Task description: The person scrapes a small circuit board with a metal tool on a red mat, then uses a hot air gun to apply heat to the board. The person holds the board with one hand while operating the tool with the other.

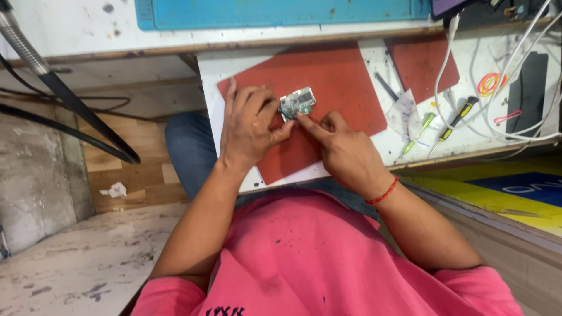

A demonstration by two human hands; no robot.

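Pinching small circuit board in left hand fingers, right hand forefinger pressing its edge, red mat beneath

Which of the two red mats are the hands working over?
The larger red mat in front of the person; both hands hold a small circuit board over it. The smaller red mat lies untouched, farther right.
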